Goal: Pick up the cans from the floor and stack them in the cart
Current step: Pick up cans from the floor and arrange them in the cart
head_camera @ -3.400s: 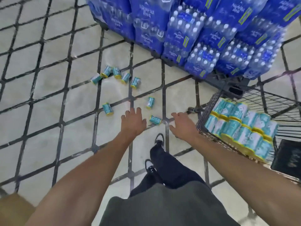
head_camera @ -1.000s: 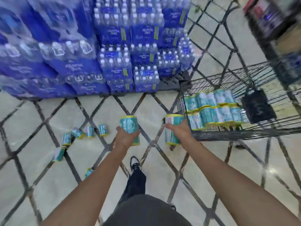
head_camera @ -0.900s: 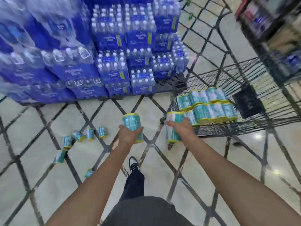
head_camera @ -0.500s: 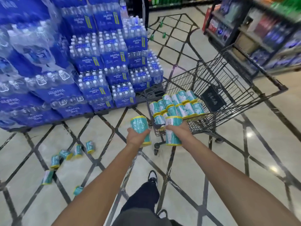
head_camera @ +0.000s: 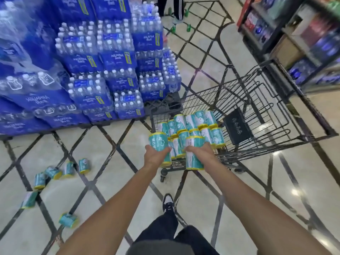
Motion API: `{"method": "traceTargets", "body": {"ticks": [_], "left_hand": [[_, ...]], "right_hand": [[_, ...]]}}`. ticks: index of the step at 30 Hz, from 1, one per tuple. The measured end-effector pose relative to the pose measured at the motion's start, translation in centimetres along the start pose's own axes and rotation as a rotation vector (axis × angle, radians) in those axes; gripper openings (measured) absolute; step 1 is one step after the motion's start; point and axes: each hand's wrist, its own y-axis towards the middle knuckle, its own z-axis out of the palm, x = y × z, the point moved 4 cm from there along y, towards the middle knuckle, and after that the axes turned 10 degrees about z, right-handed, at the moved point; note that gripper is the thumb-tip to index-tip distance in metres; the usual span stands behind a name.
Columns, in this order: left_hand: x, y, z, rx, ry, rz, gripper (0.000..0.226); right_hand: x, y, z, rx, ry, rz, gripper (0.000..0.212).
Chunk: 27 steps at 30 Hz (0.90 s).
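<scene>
In the head view, out in front of us above the tiled floor [head_camera: 239,181], our left hand [head_camera: 156,157] wraps around an upright teal can [head_camera: 158,143] with yellow rims, and our right hand [head_camera: 200,153] grips a second can [head_camera: 193,159], also upright; the two hands sit side by side, close but apart, just at the near end of the black wire cart [head_camera: 276,115]. Inside the cart we see the stacked cans [head_camera: 195,124] standing in two tiers at its near end, with a dark pouch [head_camera: 237,126] beside them. On the floor to our left, six loose cans [head_camera: 53,172] lie on their sides, well apart from the cart. Behind them rise shrink-wrapped packs of bottled water [head_camera: 103,63], and store shelves [head_camera: 301,34] stand at far right.
</scene>
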Motion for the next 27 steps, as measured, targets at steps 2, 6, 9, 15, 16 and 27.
{"method": "traceTargets", "body": {"ticks": [2,6,9,15,16,27], "left_hand": [[-0.4,2.3,1.1,-0.013,0.009,-0.036,0.067],[-0.8,6.0,2.9,-0.053,0.027,-0.100,0.074],[-1.1,9.3,4.6,-0.062,0.085,-0.151,0.075],[-2.2,17.7,8.7,-0.085,0.100,-0.173,0.082],[-2.2,19.3,9.3,-0.091,0.101,-0.175,0.086],[3.2,31.8,12.9,-0.289,0.181,-0.253,0.097]], "right_hand": [[1.3,2.6,0.0,-0.005,-0.044,0.002,0.103],[3.7,6.6,0.8,0.050,-0.109,0.028,0.109],[5.7,10.3,1.8,0.078,-0.131,0.051,0.109],[9.4,19.3,5.5,0.149,-0.221,0.051,0.119],[10.0,20.9,6.1,0.142,-0.235,0.052,0.121],[13.9,34.9,14.8,0.097,-0.356,0.077,0.121]]}}
